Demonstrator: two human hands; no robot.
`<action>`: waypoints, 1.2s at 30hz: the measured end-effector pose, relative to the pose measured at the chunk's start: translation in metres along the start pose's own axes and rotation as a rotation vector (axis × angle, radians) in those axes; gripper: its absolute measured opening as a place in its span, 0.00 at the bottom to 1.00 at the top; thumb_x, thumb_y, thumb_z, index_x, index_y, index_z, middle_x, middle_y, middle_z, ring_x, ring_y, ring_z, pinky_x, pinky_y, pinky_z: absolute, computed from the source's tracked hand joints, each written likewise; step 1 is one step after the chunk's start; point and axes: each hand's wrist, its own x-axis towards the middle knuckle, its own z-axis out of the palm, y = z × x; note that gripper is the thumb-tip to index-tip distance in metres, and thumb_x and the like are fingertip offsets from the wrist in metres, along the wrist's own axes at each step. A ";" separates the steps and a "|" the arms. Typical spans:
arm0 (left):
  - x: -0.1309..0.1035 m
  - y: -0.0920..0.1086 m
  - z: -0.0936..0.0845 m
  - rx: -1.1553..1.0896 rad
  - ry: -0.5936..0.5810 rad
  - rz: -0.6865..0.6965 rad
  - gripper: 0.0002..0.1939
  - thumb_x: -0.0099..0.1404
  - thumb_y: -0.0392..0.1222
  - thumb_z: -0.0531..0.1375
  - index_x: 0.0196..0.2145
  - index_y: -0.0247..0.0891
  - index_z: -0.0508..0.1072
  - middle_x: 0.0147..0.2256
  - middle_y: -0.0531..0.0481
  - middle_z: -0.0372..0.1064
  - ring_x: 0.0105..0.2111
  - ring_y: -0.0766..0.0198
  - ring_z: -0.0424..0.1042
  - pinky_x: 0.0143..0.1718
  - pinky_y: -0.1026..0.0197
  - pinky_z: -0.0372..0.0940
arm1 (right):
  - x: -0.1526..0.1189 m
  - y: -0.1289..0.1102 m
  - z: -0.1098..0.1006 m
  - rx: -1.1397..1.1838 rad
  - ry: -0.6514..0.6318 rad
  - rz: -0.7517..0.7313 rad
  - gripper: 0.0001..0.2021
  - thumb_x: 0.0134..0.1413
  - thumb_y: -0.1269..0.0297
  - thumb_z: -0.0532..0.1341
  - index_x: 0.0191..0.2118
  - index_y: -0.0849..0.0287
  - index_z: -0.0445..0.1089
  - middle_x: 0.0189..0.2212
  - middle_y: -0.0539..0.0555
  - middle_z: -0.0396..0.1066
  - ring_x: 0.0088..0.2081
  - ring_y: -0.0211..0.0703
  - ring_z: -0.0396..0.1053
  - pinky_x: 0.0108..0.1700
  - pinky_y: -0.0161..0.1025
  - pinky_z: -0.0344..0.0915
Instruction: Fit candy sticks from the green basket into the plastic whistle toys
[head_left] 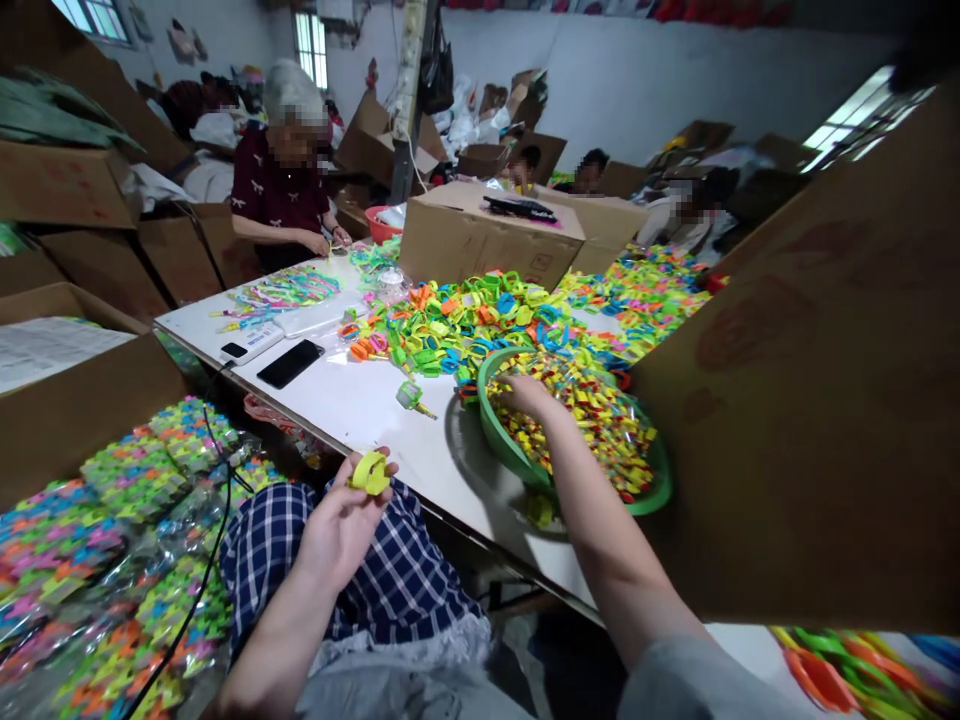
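Observation:
My left hand (341, 530) is closed around a yellow plastic toy watch-like band (370, 473), held up just off the table's front edge above my lap. My right hand (527, 396) reaches into a green basin (654, 500) filled with small yellow and red pieces (577, 420). Its fingertips are down among those pieces at the basin's left side, so what they grip is hidden. Left of the basin, a green toy piece with a short stem (412, 397) lies alone on the white table (352, 400).
A heap of coloured plastic bands (480, 315) lies behind the basin, near a cardboard box (487, 235). A black phone (291, 363) rests at the left. A tall cardboard panel (810, 400) stands close on the right. Bagged toys (135, 480) cover the floor; a co-worker (274, 185) sits across.

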 end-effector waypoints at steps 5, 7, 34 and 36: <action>0.003 0.002 0.003 -0.082 0.126 0.044 0.13 0.50 0.47 0.58 0.30 0.34 0.72 0.37 0.41 0.72 0.35 0.58 0.72 0.30 0.61 0.69 | 0.018 -0.014 0.011 0.043 -0.030 0.045 0.14 0.55 0.60 0.59 0.32 0.66 0.75 0.35 0.64 0.75 0.40 0.47 0.72 0.44 0.37 0.64; 0.006 0.001 0.006 -0.054 0.174 0.098 0.15 0.53 0.49 0.59 0.30 0.33 0.72 0.35 0.42 0.72 0.32 0.61 0.71 0.27 0.63 0.67 | 0.019 -0.015 0.015 0.088 -0.017 0.069 0.12 0.53 0.60 0.60 0.29 0.65 0.74 0.31 0.61 0.75 0.37 0.45 0.72 0.41 0.36 0.64; 0.015 0.007 -0.005 0.374 -0.126 0.358 0.30 0.38 0.45 0.75 0.39 0.39 0.70 0.37 0.52 0.72 0.33 0.68 0.70 0.35 0.69 0.64 | -0.157 -0.157 0.004 1.802 -0.198 -0.478 0.16 0.46 0.52 0.68 0.31 0.57 0.65 0.21 0.44 0.62 0.22 0.30 0.60 0.26 0.30 0.57; 0.016 0.006 -0.009 0.422 -0.144 0.387 0.28 0.41 0.49 0.74 0.38 0.38 0.71 0.32 0.54 0.70 0.29 0.70 0.67 0.31 0.70 0.62 | -0.159 -0.162 0.009 1.848 -0.201 -0.439 0.16 0.45 0.53 0.69 0.31 0.57 0.66 0.20 0.43 0.63 0.22 0.30 0.61 0.26 0.30 0.58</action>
